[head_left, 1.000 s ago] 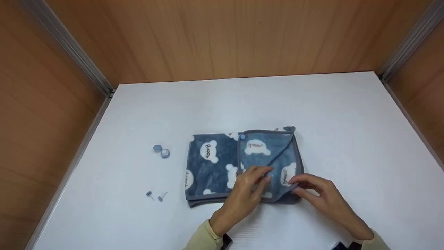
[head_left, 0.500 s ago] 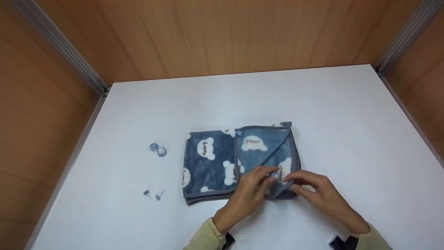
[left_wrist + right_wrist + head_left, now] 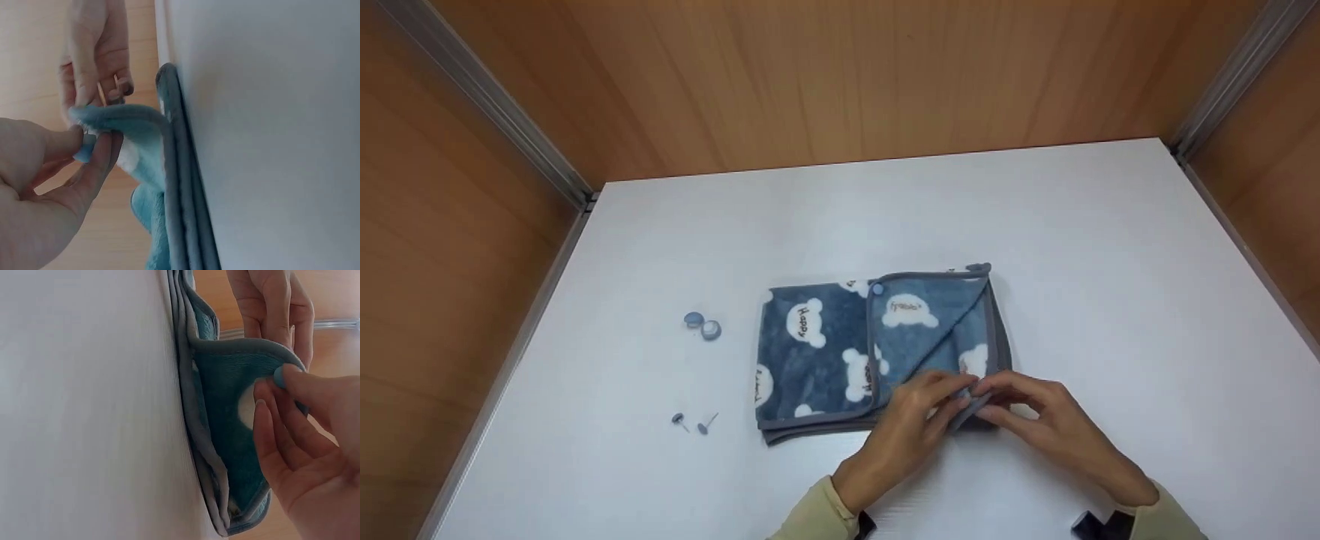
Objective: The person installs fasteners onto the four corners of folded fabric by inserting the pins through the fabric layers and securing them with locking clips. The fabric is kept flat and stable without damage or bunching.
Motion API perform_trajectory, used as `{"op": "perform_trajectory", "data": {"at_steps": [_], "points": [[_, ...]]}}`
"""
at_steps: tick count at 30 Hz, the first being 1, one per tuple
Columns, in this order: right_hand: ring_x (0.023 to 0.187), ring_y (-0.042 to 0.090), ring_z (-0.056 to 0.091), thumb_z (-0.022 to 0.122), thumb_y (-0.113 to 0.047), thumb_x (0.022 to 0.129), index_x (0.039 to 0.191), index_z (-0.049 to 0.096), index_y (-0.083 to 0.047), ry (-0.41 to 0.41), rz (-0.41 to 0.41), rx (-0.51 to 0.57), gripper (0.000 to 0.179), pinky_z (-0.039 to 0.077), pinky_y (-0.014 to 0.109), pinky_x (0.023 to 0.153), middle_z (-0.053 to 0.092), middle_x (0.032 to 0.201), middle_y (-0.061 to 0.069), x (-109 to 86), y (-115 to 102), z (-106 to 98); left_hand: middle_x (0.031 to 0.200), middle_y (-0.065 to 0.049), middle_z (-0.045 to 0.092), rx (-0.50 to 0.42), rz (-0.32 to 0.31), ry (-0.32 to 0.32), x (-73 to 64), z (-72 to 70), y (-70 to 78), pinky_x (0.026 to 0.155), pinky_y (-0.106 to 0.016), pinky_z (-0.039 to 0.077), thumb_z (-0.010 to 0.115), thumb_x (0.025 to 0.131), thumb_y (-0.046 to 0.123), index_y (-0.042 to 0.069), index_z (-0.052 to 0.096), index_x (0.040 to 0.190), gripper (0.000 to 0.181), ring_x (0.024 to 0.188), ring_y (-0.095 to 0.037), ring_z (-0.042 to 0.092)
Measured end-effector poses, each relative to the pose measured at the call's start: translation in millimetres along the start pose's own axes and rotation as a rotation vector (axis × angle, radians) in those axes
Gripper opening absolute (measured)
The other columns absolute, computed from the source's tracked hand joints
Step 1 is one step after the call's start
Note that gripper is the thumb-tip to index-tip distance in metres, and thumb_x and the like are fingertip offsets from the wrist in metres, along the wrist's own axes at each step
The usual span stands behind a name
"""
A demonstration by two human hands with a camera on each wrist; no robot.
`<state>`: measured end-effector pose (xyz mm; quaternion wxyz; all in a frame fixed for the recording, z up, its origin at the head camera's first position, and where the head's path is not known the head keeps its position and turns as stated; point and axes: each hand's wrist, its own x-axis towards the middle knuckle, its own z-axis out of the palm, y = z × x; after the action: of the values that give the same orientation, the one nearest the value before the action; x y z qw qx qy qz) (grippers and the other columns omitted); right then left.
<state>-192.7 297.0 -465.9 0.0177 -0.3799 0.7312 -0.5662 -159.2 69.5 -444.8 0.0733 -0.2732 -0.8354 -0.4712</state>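
A folded blue blanket with white bear patches and grey binding lies on the table, its near right corner lifted. At this corner my left hand pinches a small blue fastener piece against the binding; a thin shank seems to show beside it. My right hand grips the lifted corner, and another small blue piece shows at its thumb tip. The fingertips of both hands nearly meet there. A round blue button sits on the flap's far left corner.
Left of the blanket lie two round blue caps and, nearer, two flat-headed blue pins with thin shanks. Wooden panels stand behind and at both sides of the white table.
My left hand has moved right to the lifted corner beside my right hand. The corner has been drawn up and slightly left. The loose caps and pins stay where they lay.
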Motion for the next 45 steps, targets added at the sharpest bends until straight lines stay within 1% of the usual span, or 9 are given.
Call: {"op": "perform_trajectory", "data": {"at_steps": [6, 9, 14, 18, 21, 24, 28, 34, 45], "points": [[0.095, 0.015, 0.071, 0.072, 0.011, 0.089, 0.12, 0.067, -0.006, 0.024, 0.049, 0.01, 0.035, 0.058, 0.025, 0.082, 0.071, 0.111, 0.008, 1.2, -3, 2, 0.123, -0.013, 0.067, 0.043, 0.069, 0.031, -2.8, 1.0, 4.7, 0.088, -0.014, 0.051, 0.063, 0.102, 0.011, -0.002, 0.064, 0.135, 0.035, 0.107, -0.015, 0.068], [0.095, 0.014, 0.071, 0.07, 0.009, 0.092, 0.121, 0.066, -0.007, 0.047, 0.086, 0.009, 0.033, 0.057, 0.023, 0.082, 0.071, 0.111, 0.007, 1.9, -5, 2, 0.13, -0.014, 0.063, 0.05, 0.06, 0.019, -3.2, -0.2, 6.6, 0.088, -0.017, 0.052, 0.07, 0.099, 0.015, -0.002, 0.056, 0.142, 0.048, 0.107, -0.015, 0.066], [0.101, 0.016, 0.07, 0.068, 0.007, 0.094, 0.124, 0.065, -0.006, 0.082, 0.14, 0.035, 0.032, 0.057, 0.024, 0.085, 0.07, 0.114, 0.01, 4.7, -8, 3, 0.132, -0.014, 0.058, 0.145, 0.011, -0.007, -6.1, -1.5, 6.1, 0.091, -0.018, 0.051, 0.076, 0.092, 0.0, 0.002, 0.042, 0.151, 0.068, 0.109, -0.016, 0.064], [0.107, 0.018, 0.069, 0.067, 0.003, 0.097, 0.128, 0.064, -0.006, 0.074, 0.179, 0.064, 0.033, 0.057, 0.026, 0.088, 0.068, 0.12, 0.011, 10.4, -10, 4, 0.119, -0.011, 0.061, 0.135, -0.024, 0.061, -7.7, -4.5, 2.7, 0.081, -0.016, 0.052, 0.07, 0.092, -0.008, 0.002, 0.048, 0.135, 0.049, 0.094, -0.015, 0.065], [0.108, 0.019, 0.068, 0.066, 0.003, 0.098, 0.131, 0.063, -0.006, 0.066, 0.182, 0.069, 0.034, 0.055, 0.025, 0.09, 0.068, 0.123, 0.011, 16.2, -12, 3, 0.103, -0.006, 0.063, 0.164, -0.009, 0.118, -8.3, -7.2, 0.2, 0.077, -0.017, 0.051, 0.065, 0.094, -0.008, 0.005, 0.057, 0.111, 0.022, 0.088, -0.013, 0.064], [0.107, 0.018, 0.068, 0.066, 0.004, 0.097, 0.133, 0.063, -0.005, 0.059, 0.154, 0.05, 0.037, 0.055, 0.024, 0.091, 0.068, 0.123, 0.011, 23.2, -14, 1, 0.097, -0.003, 0.064, 0.237, 0.018, 0.145, -9.1, -9.9, -1.1, 0.076, -0.019, 0.052, 0.067, 0.096, -0.001, 0.009, 0.066, 0.101, 0.011, 0.087, -0.013, 0.063], [0.104, 0.017, 0.068, 0.065, 0.006, 0.097, 0.134, 0.063, -0.007, 0.047, 0.117, 0.01, 0.039, 0.054, 0.023, 0.09, 0.07, 0.121, 0.01, 33.7, -15, -3, 0.101, -0.004, 0.066, 0.265, -0.002, 0.135, -9.4, -15.3, -0.8, 0.079, -0.023, 0.055, 0.073, 0.095, 0.005, 0.009, 0.074, 0.105, 0.011, 0.091, -0.015, 0.065], [0.104, 0.016, 0.068, 0.067, 0.002, 0.098, 0.134, 0.065, -0.013, 0.025, 0.076, -0.088, 0.039, 0.054, 0.024, 0.087, 0.071, 0.119, 0.002, 51.0, -15, -7, 0.105, -0.006, 0.064, 0.191, -0.113, 0.117, -6.7, -24.4, 0.6, 0.08, -0.024, 0.055, 0.072, 0.094, 0.0, 0.007, 0.074, 0.11, 0.017, 0.093, -0.015, 0.065], [0.11, 0.017, 0.062, 0.071, -0.003, 0.096, 0.131, 0.069, -0.014, 0.037, -0.004, -0.204, 0.036, 0.05, 0.024, 0.095, 0.068, 0.123, -0.002, 90.0, -14, -10, 0.109, -0.011, 0.058, 0.192, -0.095, 0.258, -2.7, -35.2, -3.8, 0.072, -0.028, 0.052, 0.062, 0.098, -0.006, 0.002, 0.067, 0.116, 0.021, 0.086, -0.018, 0.057]]}}
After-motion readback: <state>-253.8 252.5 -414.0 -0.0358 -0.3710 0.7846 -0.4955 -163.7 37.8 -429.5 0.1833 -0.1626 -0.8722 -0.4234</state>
